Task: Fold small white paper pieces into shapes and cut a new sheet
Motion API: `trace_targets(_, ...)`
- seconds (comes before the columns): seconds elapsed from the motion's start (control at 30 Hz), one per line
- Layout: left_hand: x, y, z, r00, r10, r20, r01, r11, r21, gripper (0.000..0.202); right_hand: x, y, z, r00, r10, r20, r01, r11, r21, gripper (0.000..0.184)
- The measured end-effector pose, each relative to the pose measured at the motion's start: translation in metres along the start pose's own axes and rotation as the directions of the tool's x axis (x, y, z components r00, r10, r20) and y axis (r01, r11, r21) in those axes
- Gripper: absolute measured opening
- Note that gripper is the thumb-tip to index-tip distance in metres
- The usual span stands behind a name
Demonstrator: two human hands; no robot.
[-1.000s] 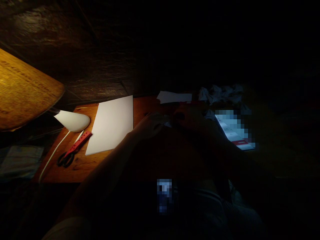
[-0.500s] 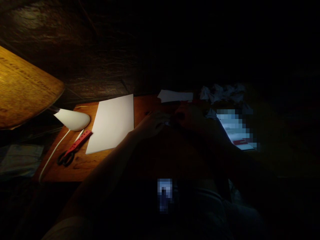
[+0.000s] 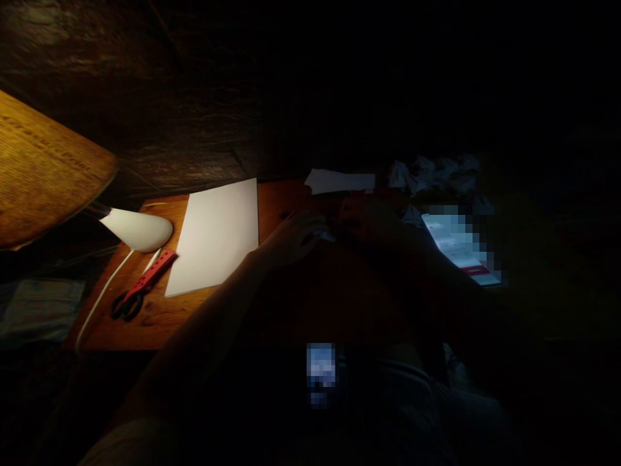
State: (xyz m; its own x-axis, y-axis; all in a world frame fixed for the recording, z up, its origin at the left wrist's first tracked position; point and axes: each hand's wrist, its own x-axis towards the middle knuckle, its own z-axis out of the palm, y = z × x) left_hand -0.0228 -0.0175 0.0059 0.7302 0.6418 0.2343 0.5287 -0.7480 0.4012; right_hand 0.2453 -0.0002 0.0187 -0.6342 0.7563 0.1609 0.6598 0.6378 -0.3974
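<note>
The scene is very dark. My left hand (image 3: 295, 236) rests over the middle of the wooden table (image 3: 160, 317), fingers curled and pinched on a small pale scrap of paper (image 3: 328, 235). My right hand (image 3: 369, 223) is close beside it in deep shadow, also closed against the same scrap. A blank white sheet (image 3: 216, 236) lies just left of my left hand. A smaller white piece of paper (image 3: 339, 182) lies beyond both hands at the table's far edge.
A white lamp head (image 3: 137, 230) with its cord lights the table's left end. Red-handled scissors (image 3: 140, 285) lie beside it. Crumpled papers (image 3: 434, 173) and a printed leaflet (image 3: 460, 249) lie at the right. A woven shade (image 3: 43, 175) hangs at the far left.
Both hands stay together at the small scrap, with only slight finger movement. The whole view has shifted a little as my head moved.
</note>
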Motion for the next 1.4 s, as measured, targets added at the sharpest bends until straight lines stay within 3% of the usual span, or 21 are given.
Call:
trace_targets(0.33,0.001,0.003,-0.002,1.0,0.002,0.001,-0.002,1.0,0.007,0.032,0.0,-0.011,-0.011,0.995,-0.005,0.097,0.012,0.997,-0.072,0.022)
trace_targets(0.83,-0.001,0.002,0.001,1.0,0.005,0.01,-0.005,1.0,0.004,0.041,0.0,-0.005,-0.008,0.997,0.003,0.082,0.0,0.999,-0.033,0.022)
trace_targets(1.4,0.0,0.001,0.001,1.0,0.011,0.006,-0.011,1.0,-0.002,0.045,-0.004,-0.007,-0.012,0.993,0.097,0.062,-0.086,0.983,-0.159,0.035)
